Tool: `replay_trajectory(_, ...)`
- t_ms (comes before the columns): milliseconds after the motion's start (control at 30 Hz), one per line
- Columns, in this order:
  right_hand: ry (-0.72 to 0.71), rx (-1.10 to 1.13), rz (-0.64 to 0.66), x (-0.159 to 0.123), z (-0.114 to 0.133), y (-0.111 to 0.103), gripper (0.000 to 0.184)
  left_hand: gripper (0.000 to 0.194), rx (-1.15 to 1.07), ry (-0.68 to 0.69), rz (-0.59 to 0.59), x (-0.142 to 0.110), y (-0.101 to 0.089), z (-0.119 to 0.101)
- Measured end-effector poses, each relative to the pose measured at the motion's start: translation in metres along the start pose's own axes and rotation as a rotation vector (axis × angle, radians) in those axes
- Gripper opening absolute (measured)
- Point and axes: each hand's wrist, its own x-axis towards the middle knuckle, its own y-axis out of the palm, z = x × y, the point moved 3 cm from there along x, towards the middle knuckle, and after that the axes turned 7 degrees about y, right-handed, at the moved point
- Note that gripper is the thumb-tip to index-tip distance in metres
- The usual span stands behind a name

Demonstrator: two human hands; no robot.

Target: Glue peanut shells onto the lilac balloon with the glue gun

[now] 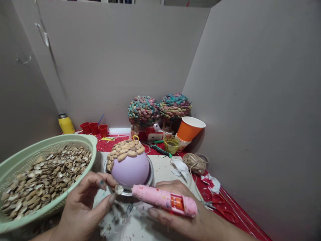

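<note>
My left hand pinches a peanut shell half between thumb and forefinger, its pale hollow side showing. A pink hot glue gun is gripped in my right hand, its nozzle pointing left, close to the shell. Just beyond both hands a lilac ball rests on a round metal dish. Rows of peanut shells cover the ball's upper part, while its lower front is bare and smooth. To the left stands a pale green colander holding many loose shell halves.
Two painted shell-covered balls stand on supports at the back. An orange paper cup, green-handled pliers, twine and red scissors lie rightward. Red cups and a yellow bottle stand back left. Grey partitions enclose the table.
</note>
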Motion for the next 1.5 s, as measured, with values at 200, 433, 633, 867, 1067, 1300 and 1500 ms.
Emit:
replay_trajectory(200,0.0,-0.019,-0.008,-0.001,-0.002,0.0,0.027,0.028,0.042,0.042,-0.001,0.001,-0.002,0.0)
replay_trajectory(433,-0.015,-0.028,-0.002,-0.001,-0.004,0.002,0.025,0.028,0.058,0.098,0.004,0.003,-0.004,0.0)
replay_trajectory(633,-0.005,0.076,0.021,-0.002,-0.006,0.003,0.024,0.027,0.067,0.088,0.002,0.004,-0.003,0.0)
replay_trajectory(867,-0.037,0.137,0.015,0.0,-0.009,0.0,0.023,0.027,0.056,0.076,-0.008,0.002,-0.004,0.001)
replay_trajectory(1067,-0.16,0.058,-0.039,-0.001,-0.001,0.003,0.042,0.027,0.037,0.057,-0.031,0.001,-0.004,0.002)
replay_trajectory(1300,-0.15,-0.033,-0.024,0.0,-0.005,0.009,0.044,0.027,0.032,0.058,-0.042,0.001,0.0,-0.001)
replay_trajectory(1500,-0.127,-0.097,-0.028,-0.004,-0.01,0.011,0.039,0.028,0.043,0.056,-0.047,0.001,-0.001,0.0)
